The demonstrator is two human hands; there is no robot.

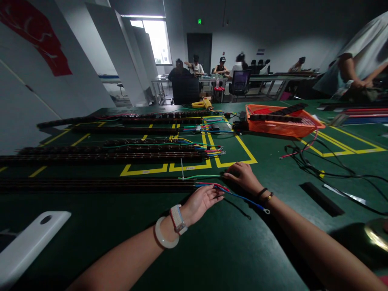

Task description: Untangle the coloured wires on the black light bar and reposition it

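The right hand (242, 176) holds the tip of the green wire (206, 176) between its fingers. This wire comes out at the right end of the long dark bars (91, 185), which lie across the bench (212, 250). The left hand (200, 204) is loosely spread, palm upward, just beside the red wires (222, 187) and the blue wire (248, 200) (whether it touches them, I cannot tell).
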